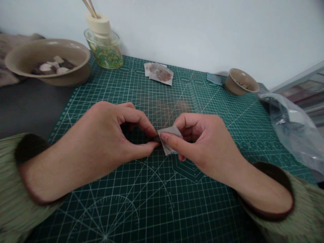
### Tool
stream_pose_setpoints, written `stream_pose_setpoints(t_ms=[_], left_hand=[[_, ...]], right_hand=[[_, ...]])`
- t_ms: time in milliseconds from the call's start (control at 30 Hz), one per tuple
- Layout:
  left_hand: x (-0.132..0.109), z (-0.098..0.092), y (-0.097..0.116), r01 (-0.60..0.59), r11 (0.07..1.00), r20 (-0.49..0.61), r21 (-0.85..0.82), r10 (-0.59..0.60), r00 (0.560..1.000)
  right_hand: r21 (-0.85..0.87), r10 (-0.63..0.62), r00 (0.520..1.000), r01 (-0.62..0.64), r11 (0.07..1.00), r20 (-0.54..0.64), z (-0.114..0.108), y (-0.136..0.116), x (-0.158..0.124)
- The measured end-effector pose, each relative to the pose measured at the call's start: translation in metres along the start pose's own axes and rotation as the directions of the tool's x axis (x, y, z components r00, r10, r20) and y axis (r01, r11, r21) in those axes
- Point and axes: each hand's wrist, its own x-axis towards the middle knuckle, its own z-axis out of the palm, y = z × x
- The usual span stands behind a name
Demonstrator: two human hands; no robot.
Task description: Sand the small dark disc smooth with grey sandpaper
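Over the middle of a green cutting mat (101, 189), my right hand (202, 141) pinches a small grey square of sandpaper (170, 131), thumb on top and fingers behind. My left hand (118, 131) comes in from the left, its thumb and index finger closed on a small dark piece (156, 138). That piece meets the sandpaper's left edge, and its far end is hidden by the sandpaper. Brownish dust (174, 106) lies on the mat just beyond the hands.
Worn sandpaper squares (162, 74) lie at the back, a bluish piece (214, 78) farther right. A large bowl of pieces (78, 74) and a glass jar (107, 55) stand left; a small bowl (233, 86) and clear plastic bag (293, 125) are right.
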Motion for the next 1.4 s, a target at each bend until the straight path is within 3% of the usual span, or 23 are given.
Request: stream_pose_setpoints(t_ms=[767,1400], left_hand=[[-0.0010,-0.0041,0.0048,-0.025,1.000,-0.040,0.019,0.026,0.999],[-0.0076,-0.0011,0.0013,-0.031,0.998,-0.086,0.049,0.035,0.996]], right_hand=[[-0.131,-0.049,0.998,0.044,0.990,-0.033,-0.0013,0.0018,-0.0032],[-0.112,-0.027,0.999,0.025,0.993,-0.020,-0.0028,0.0012,-0.0018]])
